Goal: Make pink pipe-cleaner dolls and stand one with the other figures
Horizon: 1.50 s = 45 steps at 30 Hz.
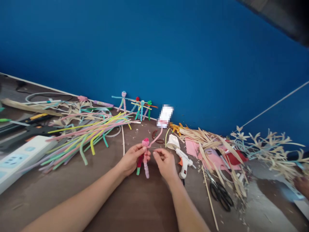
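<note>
While the left hand point(131, 160) grips one pipe-cleaner figure point(145, 158) just below its pink head, the right hand point(165, 165) is curled half closed just beside it; whether it has hold of a thin strand, I cannot tell. The figure is held above the brown surface point(101, 206), its long axis nearly upright in view. Its head points away from the person, and its two legs, one pink and one red and green, hang toward them. One pink arm reaches up and to the right. Beyond it, four more figures point(142, 111) lean against the blue wall point(154, 48). One heap of pipe cleaners point(87, 138) lies left of the hands, with one power strip point(21, 162) farther left. To the right lie one glue gun point(183, 162), just beside the right hand, one pair of scissors point(219, 196) and a heap of straw strips point(207, 141). Another person's hand point(302, 186) shows at the right edge.
</note>
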Each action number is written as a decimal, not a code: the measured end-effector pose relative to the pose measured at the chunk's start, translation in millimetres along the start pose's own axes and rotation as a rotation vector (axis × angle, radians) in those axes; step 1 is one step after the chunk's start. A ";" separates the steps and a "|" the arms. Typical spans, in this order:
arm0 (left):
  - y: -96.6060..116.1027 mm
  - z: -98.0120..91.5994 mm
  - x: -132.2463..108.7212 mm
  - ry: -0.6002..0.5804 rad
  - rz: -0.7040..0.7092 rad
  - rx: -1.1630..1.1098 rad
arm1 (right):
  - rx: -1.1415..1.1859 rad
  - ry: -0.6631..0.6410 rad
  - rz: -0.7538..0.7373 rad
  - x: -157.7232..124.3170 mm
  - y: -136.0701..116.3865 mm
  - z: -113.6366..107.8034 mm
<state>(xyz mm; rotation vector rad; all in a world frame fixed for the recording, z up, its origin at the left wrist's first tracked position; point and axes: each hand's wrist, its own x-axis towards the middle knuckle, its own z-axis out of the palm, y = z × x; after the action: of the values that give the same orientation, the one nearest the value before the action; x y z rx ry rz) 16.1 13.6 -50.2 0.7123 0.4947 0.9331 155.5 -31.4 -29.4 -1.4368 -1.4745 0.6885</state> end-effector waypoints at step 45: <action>-10.5 7.9 -7.0 0.048 -0.112 -0.023 | 0.064 -0.096 -0.131 3.6 -3.6 2.2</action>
<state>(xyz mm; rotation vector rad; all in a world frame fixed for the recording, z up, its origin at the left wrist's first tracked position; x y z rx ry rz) 23.4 0.8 -52.1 0.6357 0.5598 0.8509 152.3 -28.0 -26.2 -1.2619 -1.5910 0.7246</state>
